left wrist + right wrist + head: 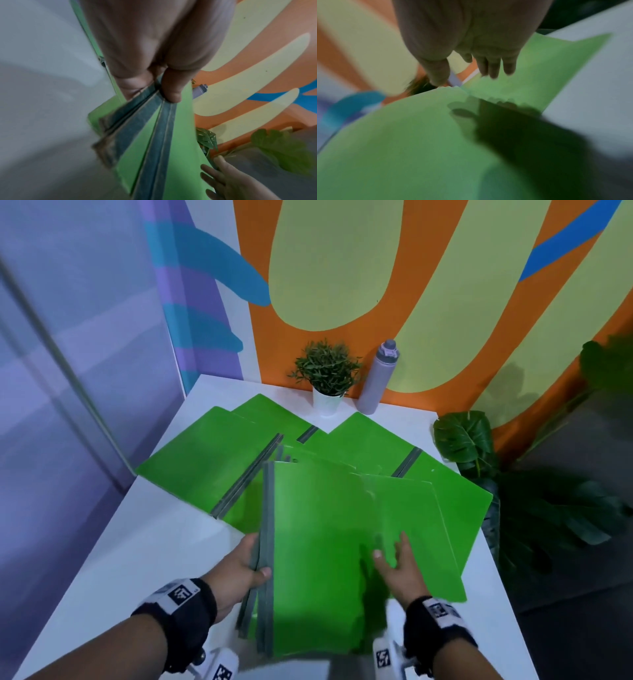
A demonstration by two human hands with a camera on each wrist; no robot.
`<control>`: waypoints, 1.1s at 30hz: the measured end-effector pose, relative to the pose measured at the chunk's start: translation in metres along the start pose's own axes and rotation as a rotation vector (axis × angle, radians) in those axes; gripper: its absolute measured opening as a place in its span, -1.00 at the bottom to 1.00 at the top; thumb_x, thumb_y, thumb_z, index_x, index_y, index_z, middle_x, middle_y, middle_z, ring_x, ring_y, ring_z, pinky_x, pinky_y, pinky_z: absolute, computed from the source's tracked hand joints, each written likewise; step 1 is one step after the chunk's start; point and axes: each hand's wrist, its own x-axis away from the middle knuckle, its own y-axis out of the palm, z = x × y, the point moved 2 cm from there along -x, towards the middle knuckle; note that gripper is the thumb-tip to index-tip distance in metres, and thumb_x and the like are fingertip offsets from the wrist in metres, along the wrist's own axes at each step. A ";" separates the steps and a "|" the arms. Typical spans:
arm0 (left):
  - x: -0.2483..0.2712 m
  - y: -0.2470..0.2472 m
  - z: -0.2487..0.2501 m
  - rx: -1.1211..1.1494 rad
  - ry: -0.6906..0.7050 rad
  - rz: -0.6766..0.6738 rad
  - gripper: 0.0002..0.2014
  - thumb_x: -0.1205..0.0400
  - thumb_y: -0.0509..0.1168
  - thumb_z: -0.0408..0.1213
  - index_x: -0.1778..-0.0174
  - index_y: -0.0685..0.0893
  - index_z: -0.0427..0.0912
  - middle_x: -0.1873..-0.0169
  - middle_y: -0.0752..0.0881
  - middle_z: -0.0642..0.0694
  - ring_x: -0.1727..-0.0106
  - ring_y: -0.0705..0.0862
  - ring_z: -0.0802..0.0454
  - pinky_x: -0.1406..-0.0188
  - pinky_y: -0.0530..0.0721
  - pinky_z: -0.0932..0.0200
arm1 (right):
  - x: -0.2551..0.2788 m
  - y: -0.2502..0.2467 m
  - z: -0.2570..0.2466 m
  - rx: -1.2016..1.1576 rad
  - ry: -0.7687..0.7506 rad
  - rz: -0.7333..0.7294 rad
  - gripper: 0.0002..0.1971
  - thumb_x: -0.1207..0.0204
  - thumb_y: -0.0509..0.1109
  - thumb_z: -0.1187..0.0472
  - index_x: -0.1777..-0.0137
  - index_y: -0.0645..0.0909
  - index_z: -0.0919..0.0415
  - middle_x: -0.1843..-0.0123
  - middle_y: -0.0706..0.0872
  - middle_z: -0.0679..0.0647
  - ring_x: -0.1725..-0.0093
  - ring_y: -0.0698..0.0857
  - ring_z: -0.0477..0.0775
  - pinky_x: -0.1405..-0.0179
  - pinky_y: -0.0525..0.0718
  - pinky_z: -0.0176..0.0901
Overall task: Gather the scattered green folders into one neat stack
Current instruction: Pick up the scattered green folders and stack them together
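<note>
Left hand (pixel 239 568) pinches grey spines of fanned green folders (pixel 325 559) at lower centre; right hand (pixel 399 568) flat, fingers straight, over the top cover.

No readable text; wrist markers (pixel 179 594) perhaps coded patterns only.

The near edge of the held folders (pixel 318 559) is blurred in the head view. The right hand (pixel 471 40) is smeared, its contact with them unclear.

Light: we note even, bright indoor lighting.
Shadow: dark hand shadow on green folders (pixel 419 148).
Blur: both wrist views smeared; edges bowed.
</note>
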 end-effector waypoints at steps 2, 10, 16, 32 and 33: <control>-0.004 0.001 0.007 -0.046 0.004 -0.073 -0.46 -0.65 0.20 -0.57 -0.26 0.36 0.25 -0.10 0.61 0.16 -0.13 0.58 0.24 -0.05 0.55 0.32 | -0.010 -0.011 0.009 -0.282 0.135 -0.065 -0.17 -0.53 0.37 0.03 -0.67 -0.07 0.02 -0.68 0.16 0.17 -0.61 0.21 0.27 -0.56 0.17 0.33; -0.079 -0.028 0.015 -0.645 0.038 0.341 -0.65 -0.69 0.23 -0.24 -0.38 0.61 -0.21 -0.36 0.65 -0.21 -0.33 0.64 -0.16 -0.33 0.59 0.00 | -0.026 -0.011 0.029 -0.473 0.209 0.041 -0.29 -0.57 0.29 0.30 -0.64 0.05 -0.02 -0.69 0.10 0.16 -0.59 0.21 0.37 -0.46 0.29 0.49; -0.116 -0.073 0.000 -0.870 -0.105 0.577 -0.55 -0.65 0.28 -0.34 -0.50 0.49 -0.28 -0.31 0.61 -0.31 -0.15 0.70 -0.18 -0.20 0.72 0.03 | -0.026 0.009 0.040 -0.457 0.269 0.077 -0.35 -0.58 0.27 0.33 -0.62 0.14 -0.02 -0.54 0.37 0.32 -0.28 0.54 0.50 -0.12 0.67 0.34; -0.044 -0.051 -0.058 -1.076 -0.463 0.030 -0.78 -0.53 0.44 -0.16 0.03 0.68 -0.22 0.25 0.68 -0.01 0.23 0.70 0.08 0.32 0.66 0.39 | -0.032 0.012 0.045 -0.469 0.344 0.120 -0.36 -0.59 0.28 0.33 -0.62 0.16 0.03 -0.50 0.43 0.22 -0.37 0.48 0.44 -0.33 0.49 0.44; -0.034 -0.051 -0.064 -1.080 -0.482 -0.008 -0.83 -0.53 0.41 -0.14 0.15 0.67 -0.18 0.34 0.65 0.02 0.33 0.66 0.13 0.37 0.62 0.40 | -0.030 0.013 0.049 -0.459 0.358 0.131 -0.35 -0.59 0.29 0.32 -0.62 0.15 0.02 -0.55 0.38 0.21 -0.42 0.45 0.43 -0.36 0.46 0.45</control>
